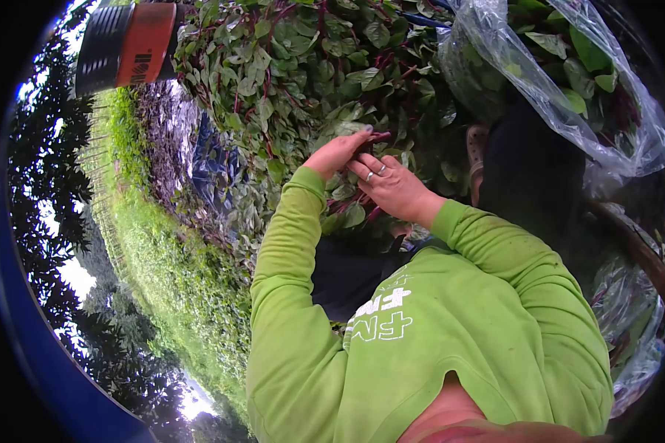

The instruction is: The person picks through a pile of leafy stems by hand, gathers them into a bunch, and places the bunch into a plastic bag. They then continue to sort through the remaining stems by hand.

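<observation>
Close together in front of my chest, both hands are at a small bunch of red-stemmed leafy greens [380, 136]. My left hand [331, 156] is closed around the dark red stalks, whose cut-looking ends stick out past the thumb. From the other side, my right hand [395, 190], with rings on two fingers, presses its fingers over the same stalks; its fingertips are partly hidden by the left hand. Green leaves with reddish stalks [353, 214] show just below the hands. A large heap of the same greens [295, 81] lies right beyond them.
A clear plastic bag [510, 55] holding leaves stands at upper right, and more plastic [628, 295] lies at right. At upper left is a black and red drum [137, 48]. Blue sheeting [210, 166] lies left of the heap. A pink shoe [476, 151] shows beside a dark trouser leg.
</observation>
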`<state>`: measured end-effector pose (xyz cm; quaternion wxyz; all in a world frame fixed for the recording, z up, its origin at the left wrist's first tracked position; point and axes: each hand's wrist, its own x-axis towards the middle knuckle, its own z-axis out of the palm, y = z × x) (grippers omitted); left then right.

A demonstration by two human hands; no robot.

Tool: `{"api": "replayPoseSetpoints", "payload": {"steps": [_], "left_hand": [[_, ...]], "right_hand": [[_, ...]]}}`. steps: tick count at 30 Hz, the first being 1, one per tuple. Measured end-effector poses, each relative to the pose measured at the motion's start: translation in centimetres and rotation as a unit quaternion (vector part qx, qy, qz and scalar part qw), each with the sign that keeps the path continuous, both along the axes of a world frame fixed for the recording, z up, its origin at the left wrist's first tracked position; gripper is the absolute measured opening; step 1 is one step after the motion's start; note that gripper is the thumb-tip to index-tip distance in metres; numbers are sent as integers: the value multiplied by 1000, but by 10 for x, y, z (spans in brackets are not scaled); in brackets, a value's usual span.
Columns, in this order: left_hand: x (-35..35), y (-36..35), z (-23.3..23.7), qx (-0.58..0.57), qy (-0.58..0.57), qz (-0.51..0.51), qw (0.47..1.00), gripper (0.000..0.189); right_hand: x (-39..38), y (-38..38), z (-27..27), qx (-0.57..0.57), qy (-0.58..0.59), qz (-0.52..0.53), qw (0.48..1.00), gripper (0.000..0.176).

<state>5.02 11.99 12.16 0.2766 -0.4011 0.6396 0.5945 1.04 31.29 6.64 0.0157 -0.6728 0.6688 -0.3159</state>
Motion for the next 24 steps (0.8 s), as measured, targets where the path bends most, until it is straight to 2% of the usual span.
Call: {"api": "replayPoseSetpoints", "payload": {"steps": [1, 4, 6, 8, 10, 12, 15, 18, 21, 22, 23, 24], "left_hand": [[-4, -1, 3, 3, 11, -50, 999, 48], [-8, -9, -4, -144, 114, -178, 967, 42], [-9, -7, -3, -134, 25, -131, 982, 39], [-16, 14, 27, -137, -37, -96, 985, 39], [-2, 13, 7, -132, 12, -126, 983, 39], [9, 22, -9, 1, 0, 69, 998, 39], [16, 36, -3, -9, 44, 74, 996, 37], [32, 41, -33, 21, 89, 118, 989, 35], [44, 53, -39, -138, 228, 119, 956, 33], [45, 56, -36, -236, 309, 103, 916, 31], [45, 53, -30, -207, 301, 296, 883, 27], [53, 16, -36, -203, 290, 423, 834, 30]], "right_hand": [[0, -1, 0, -24, 0, -9, 1000, 17], [-2, -3, -4, -61, 0, -41, 997, 17], [-2, -4, -7, -45, -2, -63, 997, 19], [-1, -3, -10, -11, 4, -53, 999, 24], [-2, -2, -9, 15, 1, -47, 999, 26], [-1, 0, -6, 34, -12, -44, 998, 26], [8, 1, -20, 28, 52, -54, 997, 20], [8, 2, -17, 7, 45, -47, 998, 19], [7, -1, -12, -46, 50, -22, 997, 16], [6, -1, -8, -11, 51, -11, 999, 15], [6, 2, -4, 24, 53, -1, 998, 13], [7, 5, 1, 61, 52, 8, 997, 12]]}}
